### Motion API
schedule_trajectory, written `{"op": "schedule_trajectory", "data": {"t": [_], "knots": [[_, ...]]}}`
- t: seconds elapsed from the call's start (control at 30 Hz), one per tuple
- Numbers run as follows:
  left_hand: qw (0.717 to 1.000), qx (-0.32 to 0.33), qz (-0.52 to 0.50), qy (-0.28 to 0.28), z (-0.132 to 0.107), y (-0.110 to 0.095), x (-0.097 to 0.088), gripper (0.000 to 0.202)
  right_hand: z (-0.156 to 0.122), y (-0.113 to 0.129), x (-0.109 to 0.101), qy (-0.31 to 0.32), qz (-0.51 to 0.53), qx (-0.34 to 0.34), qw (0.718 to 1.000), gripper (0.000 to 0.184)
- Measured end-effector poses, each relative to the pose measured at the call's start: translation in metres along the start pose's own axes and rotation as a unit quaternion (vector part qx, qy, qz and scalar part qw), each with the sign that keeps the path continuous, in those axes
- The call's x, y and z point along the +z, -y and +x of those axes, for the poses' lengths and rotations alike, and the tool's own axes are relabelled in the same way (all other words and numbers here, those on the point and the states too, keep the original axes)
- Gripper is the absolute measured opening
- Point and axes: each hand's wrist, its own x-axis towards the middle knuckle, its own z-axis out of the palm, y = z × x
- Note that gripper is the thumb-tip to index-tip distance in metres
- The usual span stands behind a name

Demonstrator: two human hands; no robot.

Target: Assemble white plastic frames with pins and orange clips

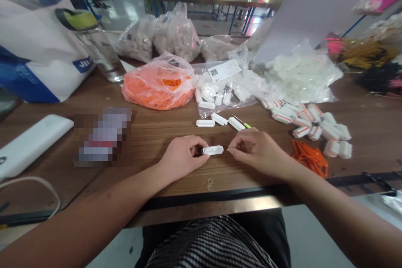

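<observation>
Between thumb and forefinger, my left hand (181,155) pinches one end of a small white slotted plastic piece (214,150) just above the table. Its other end points toward my right hand (259,150), whose thumb and forefinger are pressed together a short gap away. Whatever may be between those fingertips is too small to name. Behind the hands lie similar white pieces (205,123) and a thin pointed tool with a yellow-green handle (246,125), partly behind my right hand. A bundle of orange elastic-looking strips (309,158) rests near my right wrist.
White pieces with orange lines (333,129) are piled at right. Farther back sit a bag of orange strips (157,86), a bag of white pieces (226,86) and other clear bags (176,33). A bottle (100,50), a blurred-out object (103,136) and a white device (34,142) stand left.
</observation>
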Motion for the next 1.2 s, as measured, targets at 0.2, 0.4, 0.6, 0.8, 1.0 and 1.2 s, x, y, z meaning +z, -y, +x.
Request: {"op": "schedule_trajectory", "data": {"t": [0.2, 0.4, 0.6, 0.8, 1.0, 1.2], "knots": [[1.0, 0.01, -0.005, 0.001, 0.001, -0.001, 0.0, 0.011, 0.016, 0.002, 0.017, 0.007, -0.041, -0.067, 0.997, 0.012], [1.0, 0.015, -0.009, -0.001, 0.0, -0.001, -0.001, 0.011, 0.02, 0.001, 0.018, 0.015, -0.079, -0.088, 0.993, 0.011], [1.0, -0.007, -0.007, -0.003, -0.001, 0.0, 0.001, 0.013, 0.015, 0.009, 0.016, -0.007, -0.224, -0.194, 0.955, 0.021], [1.0, -0.01, 0.003, -0.004, 0.0, 0.0, 0.001, 0.013, 0.003, 0.019, 0.029, -0.035, -0.386, -0.3, 0.872, 0.027], [1.0, -0.002, -0.001, -0.002, -0.001, -0.001, -0.001, 0.011, -0.013, -0.008, 0.001, -0.137, -0.251, -0.132, 0.949, 0.021], [1.0, 0.014, 0.007, -0.004, 0.0, 0.0, -0.002, 0.011, -0.041, -0.066, -0.063, -0.031, -0.238, 0.173, 0.955, 0.018]]}}
